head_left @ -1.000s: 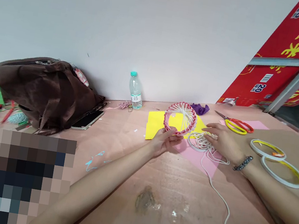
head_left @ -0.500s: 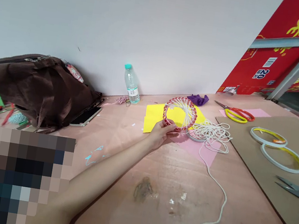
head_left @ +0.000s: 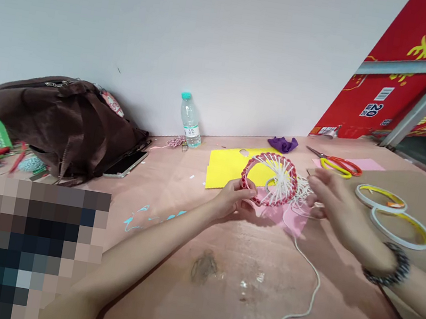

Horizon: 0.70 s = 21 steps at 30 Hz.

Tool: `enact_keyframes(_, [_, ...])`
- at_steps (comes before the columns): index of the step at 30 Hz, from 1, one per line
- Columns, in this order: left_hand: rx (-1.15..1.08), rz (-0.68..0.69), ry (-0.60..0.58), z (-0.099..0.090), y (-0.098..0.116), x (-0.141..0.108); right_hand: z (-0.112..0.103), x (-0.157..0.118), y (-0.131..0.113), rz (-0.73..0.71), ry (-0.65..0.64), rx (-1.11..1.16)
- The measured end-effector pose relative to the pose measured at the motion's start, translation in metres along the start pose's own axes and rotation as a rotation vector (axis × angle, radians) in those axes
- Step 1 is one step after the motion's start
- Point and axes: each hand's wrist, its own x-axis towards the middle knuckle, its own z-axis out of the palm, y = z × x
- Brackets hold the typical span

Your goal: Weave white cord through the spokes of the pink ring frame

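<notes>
Change: right hand [head_left: 344,212] has come back into view above the cord since the earlier frame; ring [head_left: 270,179] now sits further right, tilted toward the camera.
Left hand: [head_left: 233,198] fingers [head_left: 243,186] closed on the lower left of the ring, gripping its red-and-white rim.
Right hand: fingers [head_left: 320,184] spread and slightly curled, holding nothing visible, just beside the ring.
Ring location: held above the worktop [head_left: 215,300], over the pink paper [head_left: 292,220] and beside the yellow paper [head_left: 228,167].
Cord: [head_left: 304,263] white, running from the ring area across the worktop; its loose coils lie partly behind the ring.
Bottle: [head_left: 189,123] upright against the wall, teal cap on, clear liquid inside.
Bag: [head_left: 64,125] brown, lying at the left; contents hidden. Phone [head_left: 125,163] lies touching its edge.
Carton: [head_left: 390,85] red, printed in yellow, standing at the far right; contents not visible.
Tools: scissors [head_left: 337,165] with yellow and red handles, near two tape rolls [head_left: 400,228].
</notes>
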Motion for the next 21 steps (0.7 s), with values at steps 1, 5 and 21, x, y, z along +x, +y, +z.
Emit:
enact_keyframes(1, [0.015, -0.018, -0.008, 0.0, 0.0, -0.001, 0.006, 0.007, 0.002, 0.111, -0.046, 0.099])
enact_keyframes(5, [0.04, -0.046, 0.029, -0.001, -0.001, -0.002, 0.029, 0.019, 0.014, 0.315, -0.208, 0.365])
enact_keyframes(21, [-0.25, -0.009, 0.032, 0.006, 0.0, 0.0, 0.03, 0.024, 0.038, 0.451, -0.135, 0.697])
